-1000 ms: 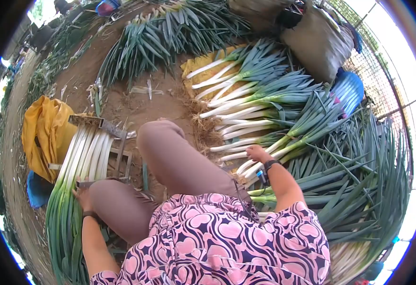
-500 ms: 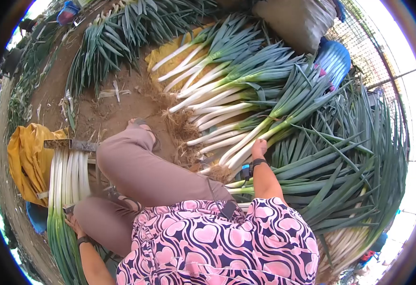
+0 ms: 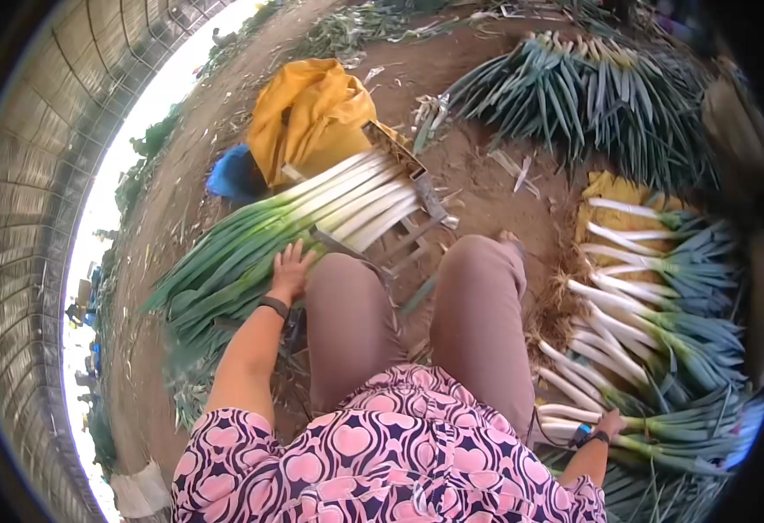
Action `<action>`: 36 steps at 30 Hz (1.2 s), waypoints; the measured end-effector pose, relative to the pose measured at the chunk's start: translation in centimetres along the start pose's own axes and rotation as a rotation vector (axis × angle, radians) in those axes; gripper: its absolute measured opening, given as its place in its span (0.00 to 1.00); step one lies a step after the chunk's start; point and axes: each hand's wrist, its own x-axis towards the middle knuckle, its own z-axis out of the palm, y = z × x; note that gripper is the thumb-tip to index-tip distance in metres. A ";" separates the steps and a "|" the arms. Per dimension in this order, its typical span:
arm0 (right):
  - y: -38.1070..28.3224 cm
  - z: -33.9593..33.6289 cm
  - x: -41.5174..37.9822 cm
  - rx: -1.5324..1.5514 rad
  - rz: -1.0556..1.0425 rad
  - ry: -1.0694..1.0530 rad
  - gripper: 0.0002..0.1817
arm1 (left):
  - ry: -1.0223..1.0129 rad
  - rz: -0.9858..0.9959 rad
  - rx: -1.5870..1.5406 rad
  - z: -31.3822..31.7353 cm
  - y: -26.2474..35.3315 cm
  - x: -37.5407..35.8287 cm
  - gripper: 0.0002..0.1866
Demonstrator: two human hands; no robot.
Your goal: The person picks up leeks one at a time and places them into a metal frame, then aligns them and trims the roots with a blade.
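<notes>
My left hand (image 3: 289,272) lies with fingers spread on the green leaves of a row of leeks (image 3: 347,202), beside my left knee. Those leeks rest in a low metal frame (image 3: 412,167), their white ends against its upright end plate. Off to my right, my right hand (image 3: 610,424) is closed round a leek (image 3: 652,427) where the white stem turns green. The fingers are partly hidden. More leeks (image 3: 613,301) with rooty white ends lie in a row beyond that hand, roots pointing toward my legs.
A crumpled yellow sack (image 3: 308,118) and a blue object (image 3: 238,173) are beyond the frame. A big pile of leeks (image 3: 573,96) lies at the back right. Another yellow sheet (image 3: 608,187) is under the right-hand row. A wire-mesh wall (image 3: 42,174) curves along the left.
The view has swung left, bringing the framed leeks toward the middle. My left hand shows more fully, fingers spread on the leaves. My right hand stays at the leeks on the right.
</notes>
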 end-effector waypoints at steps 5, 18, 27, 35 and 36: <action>-7.4 -7.2 -2.5 0.049 0.340 0.033 0.26 | 0.031 -0.069 -0.054 -2.0 -0.1 2.5 0.28; -18.0 5.0 -1.5 0.726 -0.017 -0.465 0.21 | -0.046 0.065 -0.257 7.4 -5.8 8.4 0.24; -30.5 -4.8 -2.7 1.143 0.299 -0.350 0.15 | 0.029 0.089 -0.058 10.1 -8.9 8.5 0.32; -38.7 -3.9 -1.2 1.401 0.686 -0.644 0.12 | 0.058 0.075 -0.216 12.6 -11.5 9.3 0.40; -39.2 -3.5 -0.8 1.407 0.644 -0.619 0.12 | 0.042 0.059 -0.269 12.3 -11.6 9.0 0.40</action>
